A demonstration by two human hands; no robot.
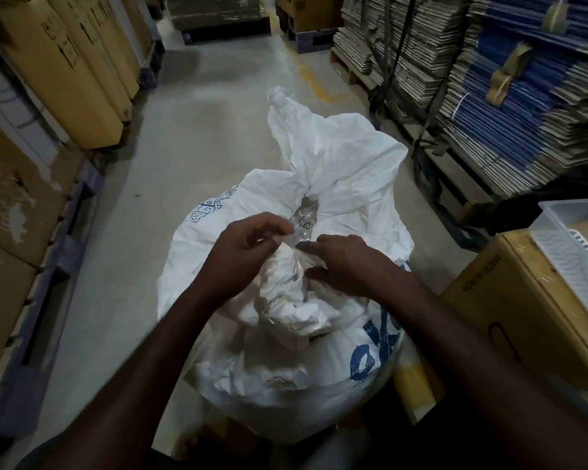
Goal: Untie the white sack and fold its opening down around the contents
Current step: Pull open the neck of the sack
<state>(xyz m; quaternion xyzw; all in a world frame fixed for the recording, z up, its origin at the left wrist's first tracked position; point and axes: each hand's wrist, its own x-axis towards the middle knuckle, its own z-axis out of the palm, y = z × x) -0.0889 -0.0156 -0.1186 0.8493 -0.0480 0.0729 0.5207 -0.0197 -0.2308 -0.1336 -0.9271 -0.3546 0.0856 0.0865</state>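
A big white woven sack (340,184) with blue print stands on the floor in front of me, its upper cloth loose and spread toward the far side. In its mouth sits a clear plastic inner liner (304,225), gathered into a bunch. My left hand (248,245) pinches the liner's gathered top from the left. My right hand (340,262) grips the same bunched plastic from the right, fingers curled over it. Both hands meet at the middle of the sack's opening. The contents are hidden under the crumpled cloth and plastic.
Tall cardboard cartons (65,72) on pallets line the left side. Stacks of flattened cardboard (510,106) on pallets fill the right. A carton (510,310) with a clear plastic tray (577,232) on top stands close at right. The concrete aisle floor (197,137) runs ahead.
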